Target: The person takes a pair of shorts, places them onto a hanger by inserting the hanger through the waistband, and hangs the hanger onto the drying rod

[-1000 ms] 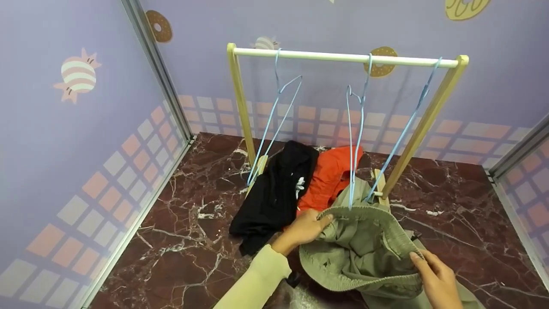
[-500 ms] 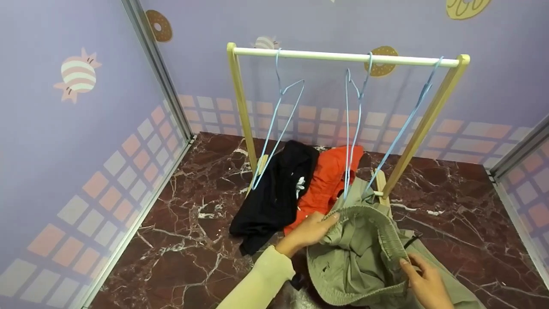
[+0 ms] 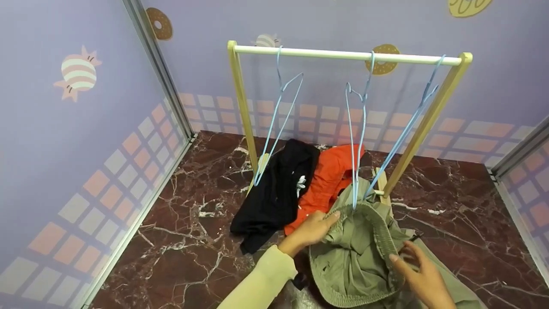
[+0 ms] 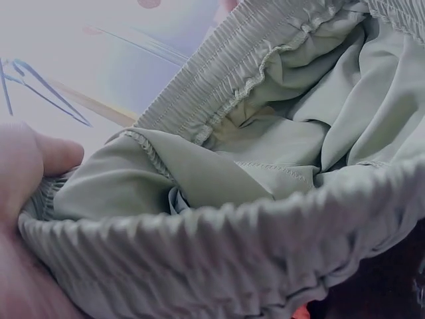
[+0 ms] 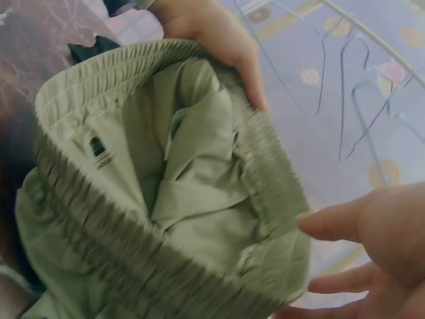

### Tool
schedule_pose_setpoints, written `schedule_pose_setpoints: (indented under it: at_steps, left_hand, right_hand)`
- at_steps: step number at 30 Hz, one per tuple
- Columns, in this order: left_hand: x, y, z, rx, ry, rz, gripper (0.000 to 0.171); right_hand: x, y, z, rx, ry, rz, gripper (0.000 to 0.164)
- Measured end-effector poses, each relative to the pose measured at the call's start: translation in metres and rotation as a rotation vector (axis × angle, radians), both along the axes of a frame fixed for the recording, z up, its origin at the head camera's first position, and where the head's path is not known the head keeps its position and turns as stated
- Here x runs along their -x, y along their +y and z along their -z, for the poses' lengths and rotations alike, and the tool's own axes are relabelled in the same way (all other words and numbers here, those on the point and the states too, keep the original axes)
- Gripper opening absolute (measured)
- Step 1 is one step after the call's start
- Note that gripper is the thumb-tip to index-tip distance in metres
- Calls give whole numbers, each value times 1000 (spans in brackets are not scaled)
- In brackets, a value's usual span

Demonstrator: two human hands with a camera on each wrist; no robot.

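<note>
Olive-green pants (image 3: 358, 262) with a gathered elastic waist are held up, the waistband opening facing me. My left hand (image 3: 312, 229) grips the waistband on its left side, thumb over the edge. At the opposite side, my right hand (image 3: 422, 272) has its fingers spread apart. Its thumb tip is right at the waistband's edge in the right wrist view, with the other fingers (image 5: 342, 278) relaxed by the outer side. Part of the pants spreads towards the lower right. The lower end of the middle blue hanger (image 3: 361, 146) overlaps the far waistband edge.
A small wooden rack with a white bar (image 3: 317, 53) stands by the patterned wall, also bearing a left blue hanger (image 3: 269, 137) and blue hanger wire (image 3: 402, 137) at the right. Black clothing (image 3: 272, 199) and a red garment (image 3: 330, 176) lie on the dark marbled floor (image 3: 180, 249).
My right hand has moved left and loosened its pinch on the waistband, its fingers spreading. The waistband opening has narrowed. My left hand shifted slightly right, still gripping, and the hangers have swung a little.
</note>
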State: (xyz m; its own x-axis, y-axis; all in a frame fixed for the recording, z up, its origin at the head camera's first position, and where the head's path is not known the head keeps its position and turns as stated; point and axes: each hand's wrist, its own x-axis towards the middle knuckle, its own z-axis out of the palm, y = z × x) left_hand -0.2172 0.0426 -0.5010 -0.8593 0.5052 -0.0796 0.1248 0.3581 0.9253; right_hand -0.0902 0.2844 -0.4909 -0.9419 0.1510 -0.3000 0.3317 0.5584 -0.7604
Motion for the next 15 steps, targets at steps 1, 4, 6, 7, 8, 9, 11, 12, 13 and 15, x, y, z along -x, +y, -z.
schedule_pose_setpoints:
  at_steps: [1, 4, 6, 7, 8, 9, 11, 12, 13, 15]
  left_hand:
    - [0, 0, 0, -2, -3, 1, 57]
    - [0, -1, 0, -12, -11, 2, 56]
    - [0, -1, 0, -21, -16, 3, 56]
    - [0, -1, 1, -25, -15, 0, 56]
    - [-1, -1, 1, -27, -17, -2, 56]
    - [-1, -1, 1, -30, -17, -6, 56]
    - [-1, 0, 2, -31, -15, -8, 56]
    - [-1, 0, 2, -30, -13, -10, 56]
    - [-1, 0, 2, -31, -11, -12, 56]
    - [-1, 0, 2, -35, -10, -10, 55]
  right_hand:
    - [1, -1, -5, 20, -10, 8, 81]
    - [5, -3, -19, 92, -21, 13, 86]
    - [8, -6, -27, 125, -15, 7, 87]
    - [9, -7, -30, 135, 1, 5, 86]
    - [10, -9, -33, 147, 11, 0, 86]
    - [11, -11, -36, 156, 22, -4, 85]
    - [14, -14, -41, 172, 49, -5, 83]
    - [15, -16, -42, 187, 61, -3, 81]
    - [17, -18, -44, 202, 80, -2, 80]
    - [21, -22, -47, 228, 118, 2, 78]
